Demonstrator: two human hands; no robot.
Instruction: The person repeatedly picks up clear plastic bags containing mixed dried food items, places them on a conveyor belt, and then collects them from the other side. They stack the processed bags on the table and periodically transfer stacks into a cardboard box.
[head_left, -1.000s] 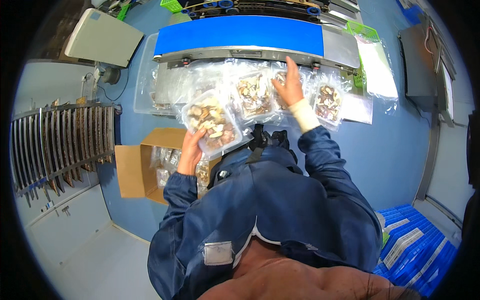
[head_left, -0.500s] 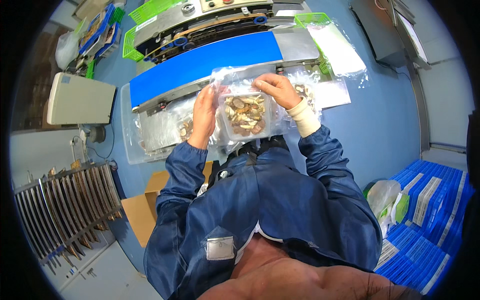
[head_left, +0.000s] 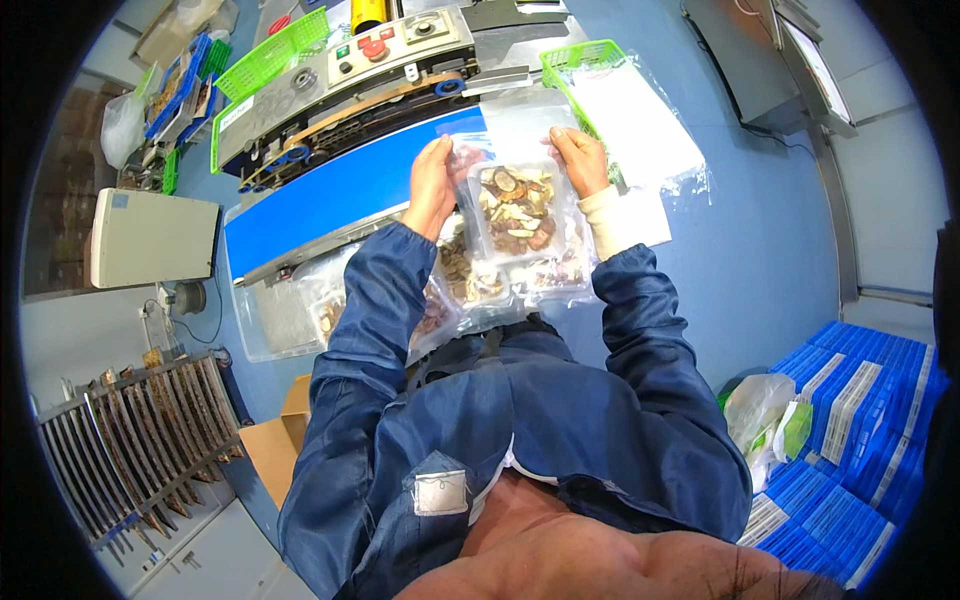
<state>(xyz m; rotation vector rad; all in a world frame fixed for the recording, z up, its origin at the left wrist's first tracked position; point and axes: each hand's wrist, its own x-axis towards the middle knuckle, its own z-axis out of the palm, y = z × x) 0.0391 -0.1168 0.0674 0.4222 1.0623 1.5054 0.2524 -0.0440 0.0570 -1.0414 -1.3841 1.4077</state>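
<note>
A clear plastic bag (head_left: 517,212) of sliced, dried-looking brown and cream pieces hangs upright between my hands. My left hand (head_left: 432,188) pinches its upper left edge. At the upper right corner, my right hand (head_left: 583,163) has thumb and fingers closed on the plastic. The bag's top lies over the right part of a blue conveyor belt (head_left: 340,190) of a sealing machine (head_left: 350,62). Below the held bag, more filled bags (head_left: 468,275) rest along the belt's near side, partly hidden by my left sleeve.
White flat sheets or bags (head_left: 645,120) lie by a green basket (head_left: 580,55) on the right. Blue printed boxes (head_left: 850,400) are stacked at lower right. A cardboard box (head_left: 270,450) sits at lower left, near a rack of slats (head_left: 150,440). A beige cabinet (head_left: 155,238) stands left.
Both hands have shifted with the bag toward the machine's right end, and my view has turned. My right hand moved from the bag's top middle to its right corner.
</note>
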